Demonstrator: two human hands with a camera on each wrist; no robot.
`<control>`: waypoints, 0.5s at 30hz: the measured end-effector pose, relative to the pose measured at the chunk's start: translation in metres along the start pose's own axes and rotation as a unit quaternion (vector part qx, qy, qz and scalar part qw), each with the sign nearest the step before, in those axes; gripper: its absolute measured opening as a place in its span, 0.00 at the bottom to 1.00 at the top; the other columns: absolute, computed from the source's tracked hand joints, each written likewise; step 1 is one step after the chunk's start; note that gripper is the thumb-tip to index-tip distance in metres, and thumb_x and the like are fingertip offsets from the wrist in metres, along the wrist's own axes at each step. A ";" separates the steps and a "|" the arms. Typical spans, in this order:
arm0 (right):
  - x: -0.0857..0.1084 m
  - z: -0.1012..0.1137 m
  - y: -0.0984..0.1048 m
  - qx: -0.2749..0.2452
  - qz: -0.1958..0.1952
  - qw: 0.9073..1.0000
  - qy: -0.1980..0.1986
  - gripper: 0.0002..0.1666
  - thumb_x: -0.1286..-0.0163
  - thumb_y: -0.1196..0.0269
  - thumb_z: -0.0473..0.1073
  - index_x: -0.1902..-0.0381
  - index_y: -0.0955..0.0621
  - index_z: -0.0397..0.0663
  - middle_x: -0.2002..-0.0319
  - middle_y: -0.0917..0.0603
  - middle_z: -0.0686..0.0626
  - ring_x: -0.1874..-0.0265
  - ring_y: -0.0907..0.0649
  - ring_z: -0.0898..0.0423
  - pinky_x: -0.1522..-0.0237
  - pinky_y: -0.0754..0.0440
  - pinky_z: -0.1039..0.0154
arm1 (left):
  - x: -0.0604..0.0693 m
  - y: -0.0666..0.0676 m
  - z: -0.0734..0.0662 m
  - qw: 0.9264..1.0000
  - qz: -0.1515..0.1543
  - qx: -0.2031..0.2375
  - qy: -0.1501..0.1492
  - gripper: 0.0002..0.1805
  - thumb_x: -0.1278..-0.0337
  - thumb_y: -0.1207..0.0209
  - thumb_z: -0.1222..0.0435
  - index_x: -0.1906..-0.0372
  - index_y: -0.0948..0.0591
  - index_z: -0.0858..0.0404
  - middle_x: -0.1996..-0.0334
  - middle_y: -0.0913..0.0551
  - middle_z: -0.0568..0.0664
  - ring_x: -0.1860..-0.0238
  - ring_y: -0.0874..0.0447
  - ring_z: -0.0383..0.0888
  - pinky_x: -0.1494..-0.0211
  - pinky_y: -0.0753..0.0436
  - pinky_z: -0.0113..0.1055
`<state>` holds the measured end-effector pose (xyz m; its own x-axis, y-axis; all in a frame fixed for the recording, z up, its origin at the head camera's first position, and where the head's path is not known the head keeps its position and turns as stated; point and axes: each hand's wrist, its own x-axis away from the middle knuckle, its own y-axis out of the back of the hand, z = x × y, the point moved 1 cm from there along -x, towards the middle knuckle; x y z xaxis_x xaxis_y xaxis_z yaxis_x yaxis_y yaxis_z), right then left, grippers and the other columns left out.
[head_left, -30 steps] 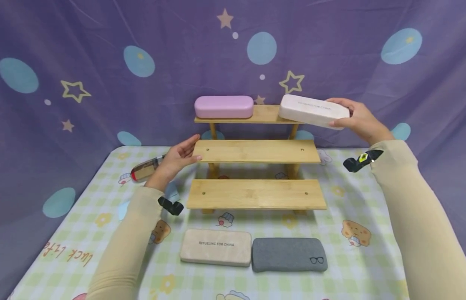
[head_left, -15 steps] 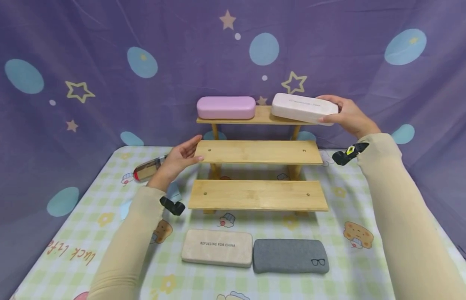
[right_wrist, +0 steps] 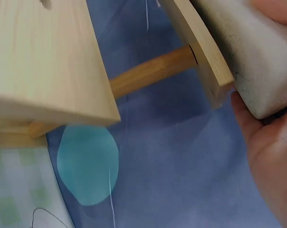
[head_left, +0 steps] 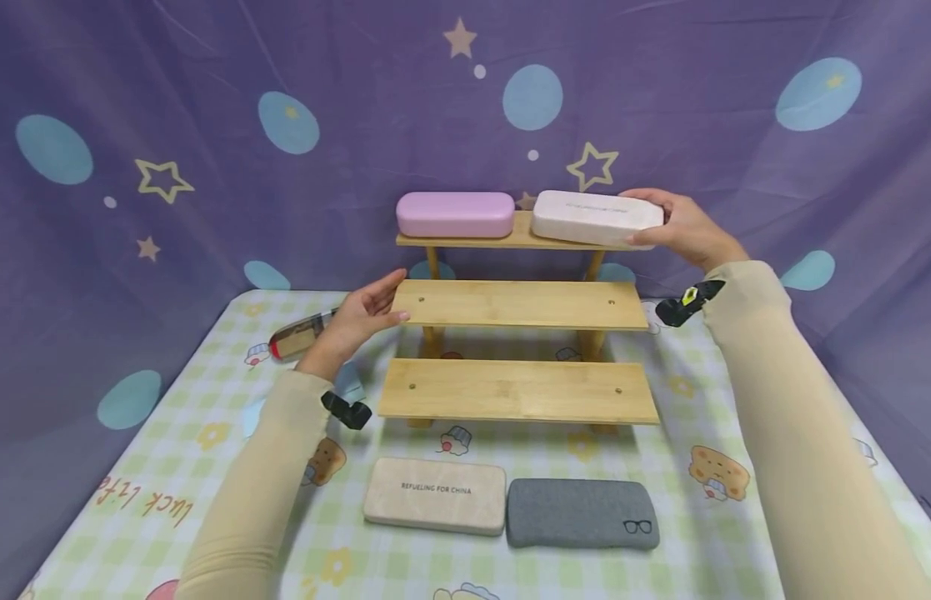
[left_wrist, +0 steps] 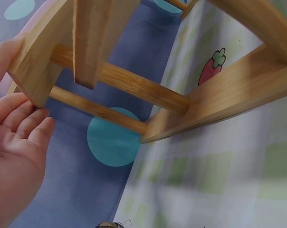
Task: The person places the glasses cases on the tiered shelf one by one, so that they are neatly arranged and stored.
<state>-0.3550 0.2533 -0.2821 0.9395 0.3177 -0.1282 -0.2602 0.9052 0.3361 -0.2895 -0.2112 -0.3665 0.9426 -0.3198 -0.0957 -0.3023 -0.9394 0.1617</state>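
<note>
A three-tier wooden display stand stands in the middle. My left hand holds the left end of its middle board, thumb at one edge and fingers at the other; the left wrist view shows the fingers against the board end. My right hand grips the right end of a white glasses case at the right part of the top board. In the right wrist view this case lies against the board edge. A pink glasses case rests at the top board's left.
On the checked tablecloth before the stand lie a beige glasses case lettered "REFUELING FOR CHINA" and a grey one with a glasses print. A clear-and-brown item with a red end lies left, partly behind the left hand. A purple curtain hangs behind.
My right hand has moved left and inward with the white glasses case, closer to the pink one, and the case is now straighter along the top board. The left hand stays on the stand.
</note>
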 end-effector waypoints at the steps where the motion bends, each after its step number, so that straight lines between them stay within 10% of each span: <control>1: -0.001 0.000 -0.001 0.003 0.003 1.000 -0.001 0.35 0.45 0.33 0.29 0.38 0.28 0.48 0.51 0.23 0.56 0.54 0.26 0.58 0.58 0.25 0.71 | 0.000 0.000 0.000 1.000 0.000 0.000 0.000 0.39 0.42 0.39 0.72 0.27 0.43 0.62 0.27 0.45 0.52 0.28 0.48 0.46 0.27 0.46 0.39; 15: -0.011 0.003 -0.008 0.051 0.032 0.998 -0.001 0.36 0.44 0.34 0.32 0.37 0.30 0.48 0.52 0.24 0.56 0.55 0.26 0.58 0.58 0.26 0.71 | 0.003 -0.002 -0.004 1.000 -0.003 -0.003 0.006 0.38 0.42 0.40 0.72 0.27 0.43 0.62 0.27 0.45 0.51 0.28 0.48 0.45 0.27 0.46 0.38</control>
<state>-0.3625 0.2418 -0.2806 0.9220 0.3737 -0.1008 -0.2965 0.8493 0.4369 -0.2854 -0.2101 -0.3631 0.9462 -0.3124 -0.0847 -0.2954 -0.9405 0.1679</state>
